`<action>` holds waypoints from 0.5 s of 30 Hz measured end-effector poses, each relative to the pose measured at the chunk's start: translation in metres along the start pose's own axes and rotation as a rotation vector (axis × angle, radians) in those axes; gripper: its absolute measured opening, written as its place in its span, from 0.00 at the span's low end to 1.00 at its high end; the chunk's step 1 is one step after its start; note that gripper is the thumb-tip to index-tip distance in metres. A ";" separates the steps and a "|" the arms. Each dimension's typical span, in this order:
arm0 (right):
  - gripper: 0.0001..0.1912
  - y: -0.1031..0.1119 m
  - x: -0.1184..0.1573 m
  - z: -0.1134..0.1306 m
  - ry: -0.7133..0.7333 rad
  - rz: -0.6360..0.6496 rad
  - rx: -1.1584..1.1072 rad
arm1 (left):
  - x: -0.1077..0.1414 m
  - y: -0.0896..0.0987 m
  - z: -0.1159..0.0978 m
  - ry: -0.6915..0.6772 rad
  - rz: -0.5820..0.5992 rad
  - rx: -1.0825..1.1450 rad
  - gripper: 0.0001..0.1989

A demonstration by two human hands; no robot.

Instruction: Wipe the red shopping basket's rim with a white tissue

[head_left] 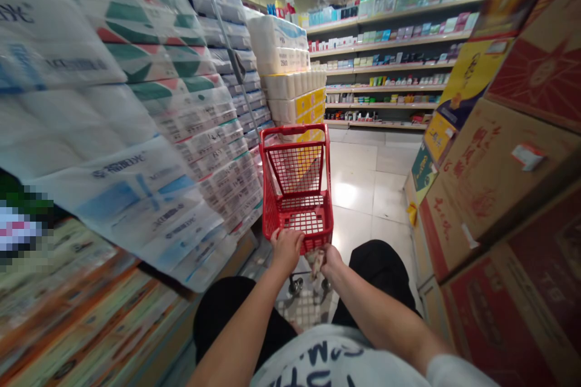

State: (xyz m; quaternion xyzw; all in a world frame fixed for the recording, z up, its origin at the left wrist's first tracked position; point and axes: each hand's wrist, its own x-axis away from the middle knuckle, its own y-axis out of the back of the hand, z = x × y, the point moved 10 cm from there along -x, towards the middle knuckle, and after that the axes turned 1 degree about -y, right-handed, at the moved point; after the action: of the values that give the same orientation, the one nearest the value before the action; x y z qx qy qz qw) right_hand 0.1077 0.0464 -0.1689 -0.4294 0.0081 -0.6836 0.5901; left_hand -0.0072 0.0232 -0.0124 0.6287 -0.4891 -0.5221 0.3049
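A small red shopping cart (297,193) stands directly in front of me, with nothing visible in its mesh basket. My left hand (287,246) lies at the near edge of the basket, its fingers curled over the rim. Just below the basket's near right corner is my right hand (332,260), closed on a crumpled, pale cloth (316,261). The cloth hangs beneath the basket, partly covered by my fingers. Under it show the cart's casters (296,285).
Wrapped toilet paper packs (181,126) form a high wall on the left. Stacked cardboard boxes (481,175) line the right side. Shelves of small goods (385,66) span the back. Pale floor tiles (354,187) run between, and my knees flank the cart.
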 end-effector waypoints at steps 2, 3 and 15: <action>0.07 -0.006 0.005 0.000 -0.004 0.020 -0.047 | -0.001 -0.001 0.001 -0.011 -0.016 0.006 0.13; 0.07 -0.009 0.007 0.001 -0.004 0.027 -0.066 | -0.002 -0.002 0.001 -0.014 -0.021 0.008 0.13; 0.12 -0.022 0.025 0.027 0.298 -0.003 0.224 | -0.011 -0.001 0.003 -0.049 -0.052 0.033 0.12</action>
State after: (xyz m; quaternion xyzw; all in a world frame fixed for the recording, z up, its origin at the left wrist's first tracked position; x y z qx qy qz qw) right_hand 0.1080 0.0462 -0.1263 -0.2549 0.0188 -0.7372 0.6254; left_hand -0.0098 0.0344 -0.0102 0.6333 -0.4884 -0.5370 0.2685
